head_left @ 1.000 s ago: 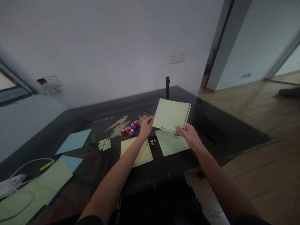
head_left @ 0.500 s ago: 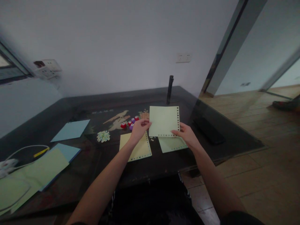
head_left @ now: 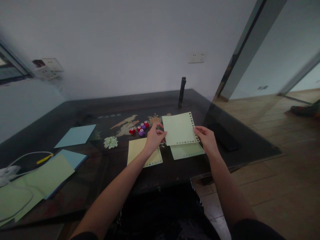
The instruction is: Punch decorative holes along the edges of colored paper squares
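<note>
A pale green sheet of paper point(head_left: 178, 128) with holes punched along its right and bottom edges is held up above the table, slightly tilted. My right hand point(head_left: 206, 138) pinches its right edge between thumb and fingers. At the left edge, the thumb and fingertips of my left hand point(head_left: 155, 136) close on the paper. Beneath it lies another pale green sheet point(head_left: 186, 151), partly covered, with holes along its lower edge. A yellow sheet point(head_left: 136, 150), also punched along two edges, rests under my left forearm. Small punched-out bits lie between these two sheets, partly hidden.
Several red and purple punches point(head_left: 141, 132) stand behind the yellow sheet. Left of them is a pile of paper bits point(head_left: 110, 142). Blue sheets point(head_left: 77, 135), more green paper point(head_left: 55, 173) and a white cable lie leftward. A black upright object point(head_left: 182, 93) stands at the back.
The held sheet has shifted a little to the right and tilted, its right side lifting. My right hand has moved from the lower right corner up along the right edge; my left hand followed rightward.
</note>
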